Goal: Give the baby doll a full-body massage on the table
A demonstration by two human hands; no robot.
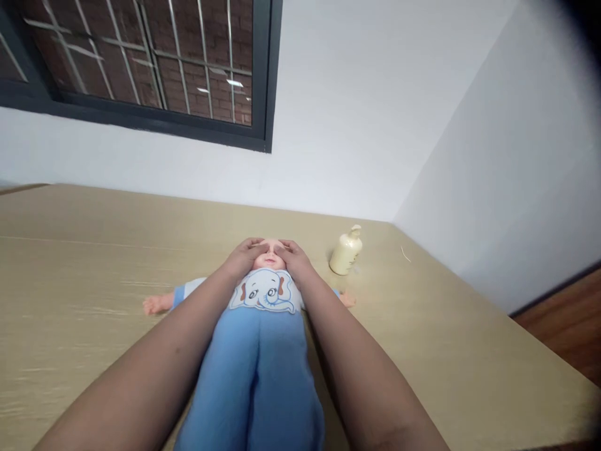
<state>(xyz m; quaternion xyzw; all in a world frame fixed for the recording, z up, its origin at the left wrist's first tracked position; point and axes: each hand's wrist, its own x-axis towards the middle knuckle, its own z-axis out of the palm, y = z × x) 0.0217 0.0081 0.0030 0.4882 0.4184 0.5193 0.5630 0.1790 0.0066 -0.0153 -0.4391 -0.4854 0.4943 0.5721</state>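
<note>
A baby doll (263, 332) lies on its back on the table, wearing blue trousers and a white top with an elephant patch. Cupped round one side of its head is my left hand (247, 255), the thumb across the doll's eye area. My right hand (293, 255) mirrors it on the other side, its thumb also over an eye. Both sets of fingers curve about the head and are partly hidden behind it. The doll's nose, mouth and chin show between my hands. Its arms stretch out sideways beyond my forearms.
To the right of the doll stands a cream pump bottle (346, 252). A thin pale strand (405, 254) lies farther right on the wooden table (94, 250). White walls meet behind the table, with a barred window (154, 56) at upper left.
</note>
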